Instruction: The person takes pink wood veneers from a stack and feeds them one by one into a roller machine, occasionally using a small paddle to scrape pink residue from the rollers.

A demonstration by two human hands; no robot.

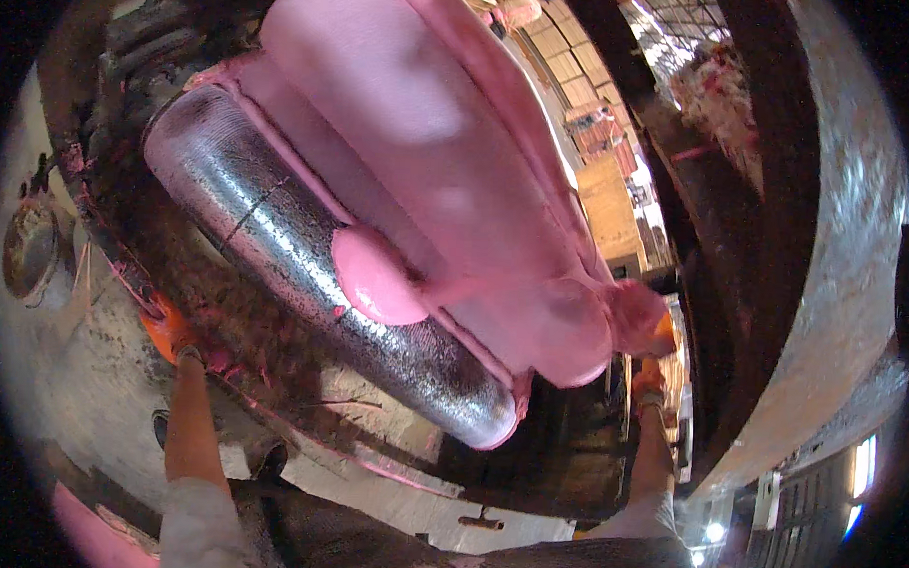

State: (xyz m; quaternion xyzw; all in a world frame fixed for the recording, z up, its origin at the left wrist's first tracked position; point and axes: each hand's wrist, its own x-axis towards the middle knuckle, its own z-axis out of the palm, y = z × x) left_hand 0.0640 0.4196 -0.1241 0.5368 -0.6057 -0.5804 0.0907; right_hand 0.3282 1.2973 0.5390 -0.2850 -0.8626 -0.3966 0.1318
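A thick pink rubber-like sheet (409, 152) wraps a large roller that runs across the middle of the view. In front of it lies a shiny dark metal roller (305, 269), with a rounded pink lump (380, 278) bulging at the gap between them. My right hand (655, 356), in an orange glove, is closed on a loose pink flap at the sheet's right end. On the left, my left hand (170, 332), also in an orange glove, is at the pink-stained rim of the machine's frame; its fingers are too unclear to read.
A curved metal guard (846, 248) rises at the right. The dark frame's front rim (398, 472) runs between me and the rollers. A round pan-like container (33, 249) is on the floor at far left. Behind the machine are stacked tan blocks (573, 48) and another person (514, 8).
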